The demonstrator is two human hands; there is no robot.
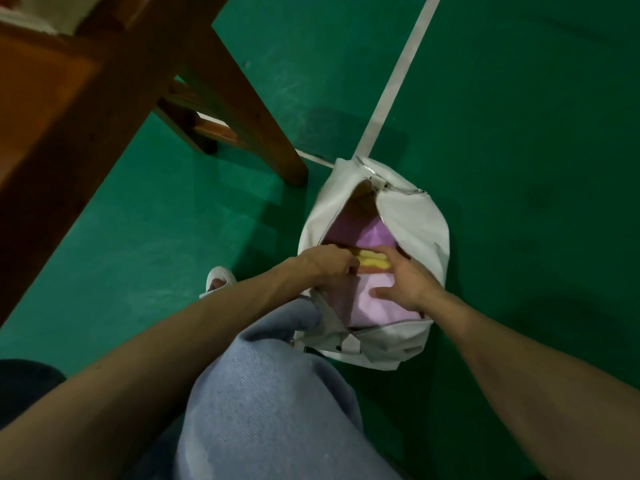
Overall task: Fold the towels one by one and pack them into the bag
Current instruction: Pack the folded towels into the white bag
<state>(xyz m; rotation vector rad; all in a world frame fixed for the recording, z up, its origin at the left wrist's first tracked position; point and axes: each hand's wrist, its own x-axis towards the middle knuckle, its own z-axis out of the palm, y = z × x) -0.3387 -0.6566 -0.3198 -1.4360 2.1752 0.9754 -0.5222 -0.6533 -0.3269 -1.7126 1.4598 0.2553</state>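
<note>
Two hands in open white bag on green floor: left hand curled by yellow towel, grip unclear; right hand spread flat, pressing near lilac towel.

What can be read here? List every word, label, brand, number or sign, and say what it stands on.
None: no text can be read in this view.
The white bag shows zips and strap fittings but no legible label or brand.
The pink towel and the yellow towel bear no writing.
The green floor carries only a plain white line.
</note>
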